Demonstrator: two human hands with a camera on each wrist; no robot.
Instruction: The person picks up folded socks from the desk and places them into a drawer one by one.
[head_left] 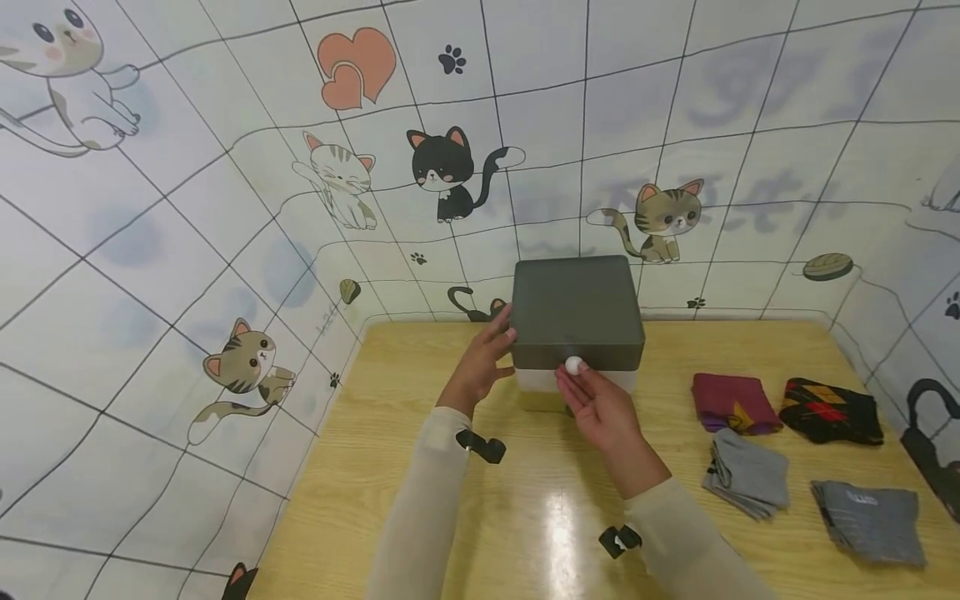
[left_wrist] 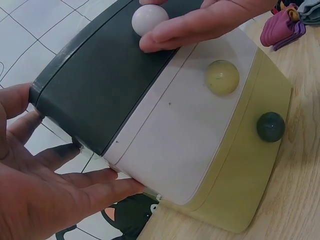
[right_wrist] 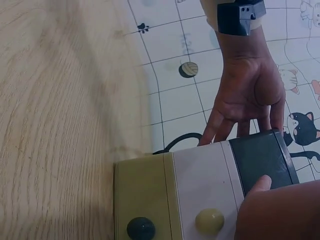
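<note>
Dark grey top drawer (head_left: pixel 577 321) of the three-tier plastic box: right hand (head_left: pixel 600 408) is seemingly pinching its white round knob (head_left: pixel 574 364) from the front, while the flat, open left hand (head_left: pixel 483 358) is steadying the box's left side.

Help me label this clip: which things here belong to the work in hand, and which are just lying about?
In hand:
dark grey top drawer of the three-drawer plastic box, steadied by the left hand
white round knob, pinched by the right hand

Lying about:
maroon folded socks
black argyle socks
two grey folded pairs
</note>
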